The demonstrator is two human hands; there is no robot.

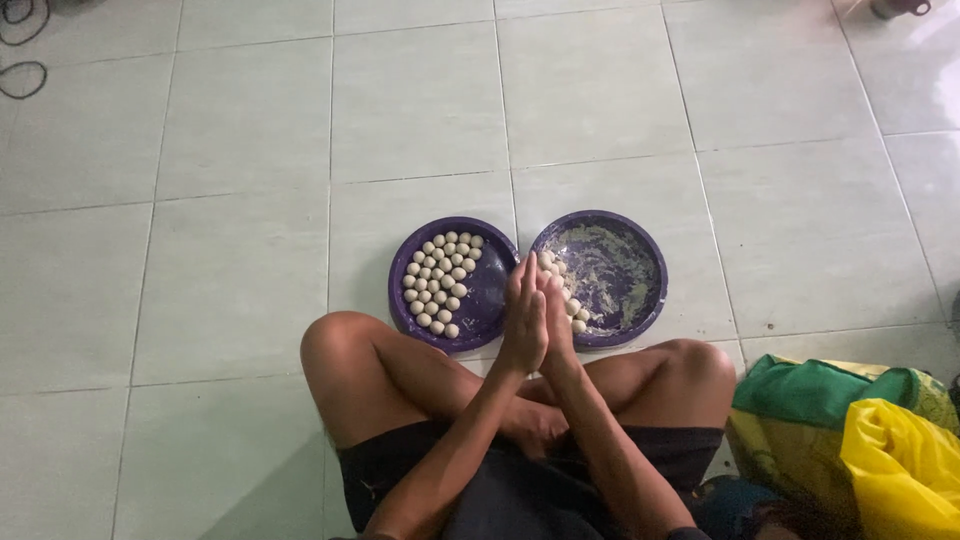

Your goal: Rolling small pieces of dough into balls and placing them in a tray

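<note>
I sit cross-legged on a tiled floor. My left hand (522, 318) and my right hand (556, 318) are pressed palm to palm, fingers pointing away from me, just above the gap between two purple round plates. What lies between the palms is hidden. The left plate (486, 300) holds several small pale dough balls (440, 282) in neat rows. The right plate (640, 262) is smeared with pale residue and has a few dough balls (574, 310) at its near left edge, beside my right hand.
A green and yellow bag (860, 430) lies on the floor by my right knee. Dark cables (22, 78) lie at the far left corner. A dark object (898, 8) stands at the far right edge.
</note>
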